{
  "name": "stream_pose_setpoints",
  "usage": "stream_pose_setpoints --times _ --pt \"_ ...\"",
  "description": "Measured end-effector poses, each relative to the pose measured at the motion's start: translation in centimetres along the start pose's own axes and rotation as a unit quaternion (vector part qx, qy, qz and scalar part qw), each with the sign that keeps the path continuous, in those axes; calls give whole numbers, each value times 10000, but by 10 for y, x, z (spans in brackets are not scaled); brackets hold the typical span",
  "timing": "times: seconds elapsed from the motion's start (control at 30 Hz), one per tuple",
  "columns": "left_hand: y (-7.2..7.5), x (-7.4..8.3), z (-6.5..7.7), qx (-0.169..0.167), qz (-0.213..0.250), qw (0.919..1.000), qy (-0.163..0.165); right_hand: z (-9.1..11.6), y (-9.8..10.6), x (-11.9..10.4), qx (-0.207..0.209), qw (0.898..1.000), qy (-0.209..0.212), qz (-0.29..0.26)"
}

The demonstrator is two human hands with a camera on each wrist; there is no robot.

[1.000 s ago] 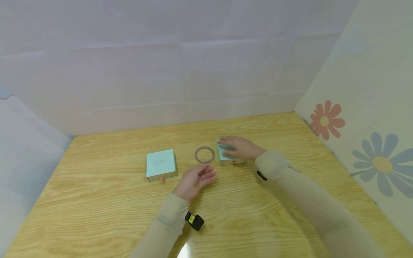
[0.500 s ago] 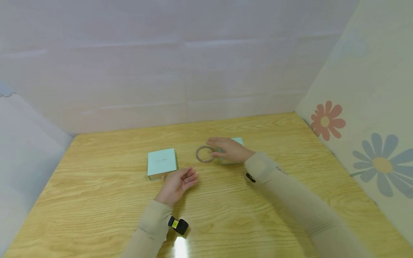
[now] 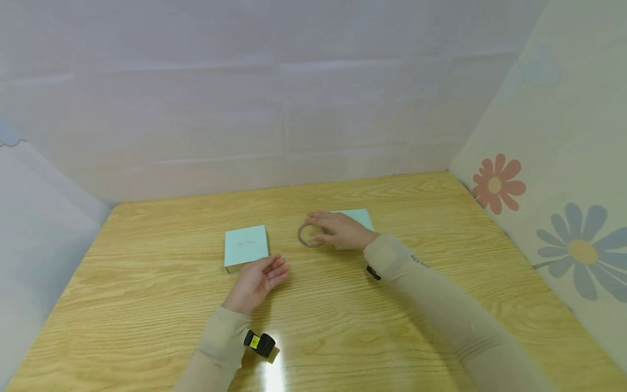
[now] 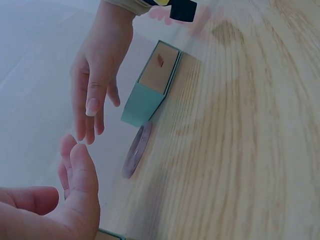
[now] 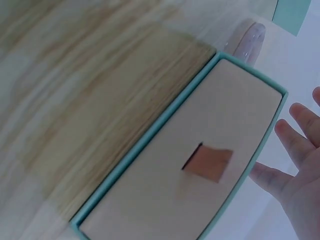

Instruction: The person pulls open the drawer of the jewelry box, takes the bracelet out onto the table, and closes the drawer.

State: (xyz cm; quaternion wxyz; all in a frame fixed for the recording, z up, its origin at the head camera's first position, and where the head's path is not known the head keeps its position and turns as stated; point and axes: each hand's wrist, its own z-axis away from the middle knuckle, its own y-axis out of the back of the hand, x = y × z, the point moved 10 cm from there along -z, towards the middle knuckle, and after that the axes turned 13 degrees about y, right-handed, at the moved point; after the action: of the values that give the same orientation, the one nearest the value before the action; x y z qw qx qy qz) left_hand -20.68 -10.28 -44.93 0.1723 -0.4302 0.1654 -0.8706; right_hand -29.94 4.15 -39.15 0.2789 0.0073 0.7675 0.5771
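The bangle [image 3: 300, 236] lay on the counter [image 3: 343, 316] below the right hand [image 3: 344, 230], which hovered empty, fingers [image 3: 319, 214] loosely extended. The left hand [image 3: 256, 282], relaxed and empty, was just beside a box [image 3: 246, 249]; its lettering [image 3: 246, 243] and that on the right sleeve [image 3: 441, 299] were too small to read.

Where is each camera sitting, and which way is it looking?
Head: on the person's head, facing forward and down at the table, left box, right box and bangle; the left hand, right hand and both sleeves show.
Left wrist: on that wrist, facing across the table; the left hand pokes in at lower left, the right hand at the top.
Right wrist: on that wrist, facing the right box's front close up; part of the right hand shows at the right edge.
Shared: both wrist views show the bangle and right box.
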Motion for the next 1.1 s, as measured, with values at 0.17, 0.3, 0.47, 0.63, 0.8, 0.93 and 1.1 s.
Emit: stream_pose_setpoints --times 0.17,0.3,0.47,0.63,0.8,0.93,1.1 --pt "8 4 4 67 40 10000 10 -2 -3 -3 -134 9998 -41 103" --pt "13 6 7 22 36 10000 57 -4 -5 -8 -221 9997 -56 38" --pt "20 7 13 -32 67 9999 100 -9 -9 -13 -321 9994 -24 91" --pt "26 9 19 -6 111 9999 115 -17 -13 -19 -338 9991 152 186" --pt "31 8 23 28 78 9998 188 -22 -17 -24 -368 9987 234 246" --pt "37 6 24 87 5 9997 240 -26 -21 -28 -421 9983 297 268" --pt "44 5 25 101 -93 9995 271 -31 -24 -32 -426 9983 348 198"
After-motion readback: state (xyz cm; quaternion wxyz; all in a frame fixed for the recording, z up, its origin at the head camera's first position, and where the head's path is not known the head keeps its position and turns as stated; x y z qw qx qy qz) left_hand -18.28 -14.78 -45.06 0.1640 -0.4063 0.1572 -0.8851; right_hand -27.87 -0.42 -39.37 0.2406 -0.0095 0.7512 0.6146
